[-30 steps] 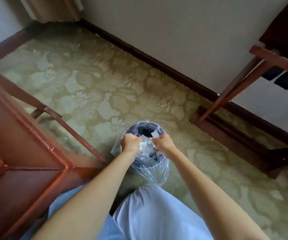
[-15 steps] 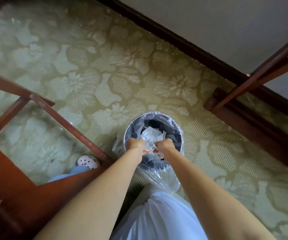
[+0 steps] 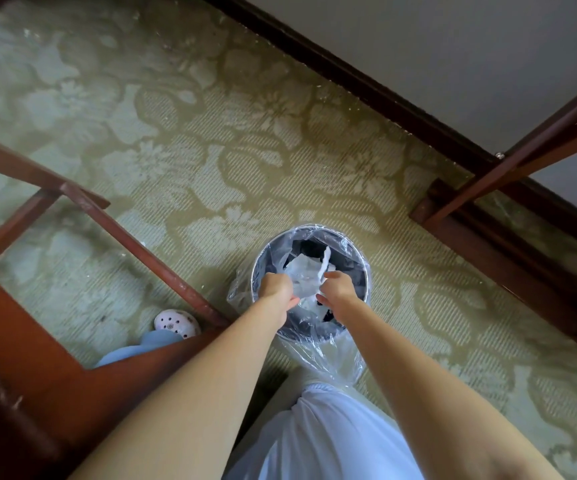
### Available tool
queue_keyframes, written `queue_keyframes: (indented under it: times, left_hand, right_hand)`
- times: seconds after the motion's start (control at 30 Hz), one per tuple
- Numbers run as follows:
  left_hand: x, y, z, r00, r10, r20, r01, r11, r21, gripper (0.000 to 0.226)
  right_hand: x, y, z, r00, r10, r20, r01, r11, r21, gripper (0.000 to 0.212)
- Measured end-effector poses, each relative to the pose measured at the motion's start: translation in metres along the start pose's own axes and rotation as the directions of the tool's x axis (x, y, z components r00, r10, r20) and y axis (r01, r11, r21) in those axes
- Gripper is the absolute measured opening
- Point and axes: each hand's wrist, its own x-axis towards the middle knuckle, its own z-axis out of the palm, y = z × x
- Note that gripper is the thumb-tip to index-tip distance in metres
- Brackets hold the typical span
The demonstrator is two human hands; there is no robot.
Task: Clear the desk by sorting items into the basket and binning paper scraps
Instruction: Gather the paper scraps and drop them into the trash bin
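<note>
Floral green carpet (image 3: 210,150) fills most of the view, and a pale wall (image 3: 453,46) with a dark baseboard (image 3: 349,81) runs along its far edge. A red-brown wooden frame (image 3: 20,323) stands at the left; whether it belongs to the desk cannot be told. A second dark wooden stand (image 3: 505,261) sits at the right against the wall. Pale trousers (image 3: 325,438) show at the bottom. The round waste bin (image 3: 367,271) stands on the carpet directly ahead, its clear plastic liner (image 3: 332,358) spilling over the near side. Both bare arms reach down over its mouth. The left grip (image 3: 276,289) has its fingers curled at the edge of the white paper scraps (image 3: 302,277); whether it actually holds them cannot be told. The right grip (image 3: 339,289) pinches a strip of the same paper. The scraps hang between the two grips, above the bin's opening and within its rim. A perforated clog (image 3: 176,325) peeks out beside the frame. Judgement: the binning step is nearly done, with only the release left. The desk top and basket are out of view, so the sorting cannot be assessed.
</note>
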Motion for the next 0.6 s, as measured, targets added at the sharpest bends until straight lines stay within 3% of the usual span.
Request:
queue_keyframes:
  times: [0.13,0.3,0.47,0.6]
  left_hand:
    - [-0.018,0.004,-0.009,0.989,0.139,0.044,-0.146,0.939,0.311,0.048]
    - [-0.070,0.019,-0.023,0.911,0.410,0.041,-0.344,0.702,0.624,0.037]
    - [-0.150,0.050,-0.042,0.767,0.642,0.007,-0.520,0.615,0.593,0.030]
    - [-0.237,0.074,-0.081,0.527,0.840,-0.132,-0.723,0.524,0.450,0.027]
  right_hand:
    - [-0.026,-0.006,-0.003,0.990,-0.136,-0.025,0.129,0.975,-0.183,0.041]
    - [-0.083,-0.023,-0.014,0.947,-0.317,-0.061,0.257,0.854,-0.451,0.023]
    - [-0.169,-0.061,-0.025,0.812,-0.577,-0.087,0.436,0.700,-0.566,0.027]
    - [-0.257,-0.102,-0.022,0.630,-0.770,-0.104,0.603,0.569,-0.559,0.028]
